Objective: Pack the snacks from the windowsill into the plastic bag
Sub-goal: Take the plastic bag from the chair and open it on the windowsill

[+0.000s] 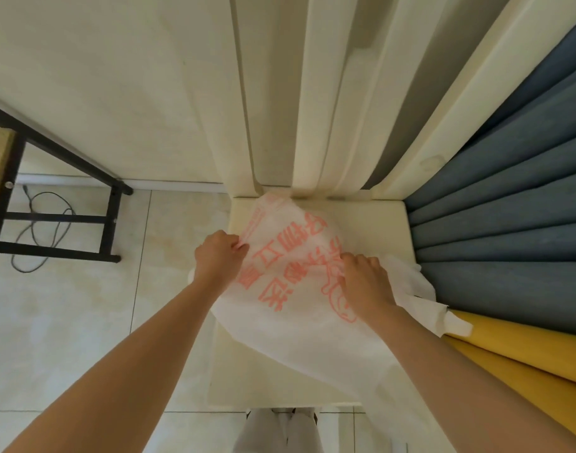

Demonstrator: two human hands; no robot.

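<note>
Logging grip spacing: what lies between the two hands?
Head view: only the bag, its red print, spans from left hand to right hand. No snacks show.

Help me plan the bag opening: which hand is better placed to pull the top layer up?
Left, probably. The left hand already pinches the plastic bag at its edge; the right hand grips mid-panel, over the red print.

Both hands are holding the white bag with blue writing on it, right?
Not quite. In the head view, the left hand and right hand both hold the white bag, but its writing is red-orange, not blue. The blue is the curtain.
</note>
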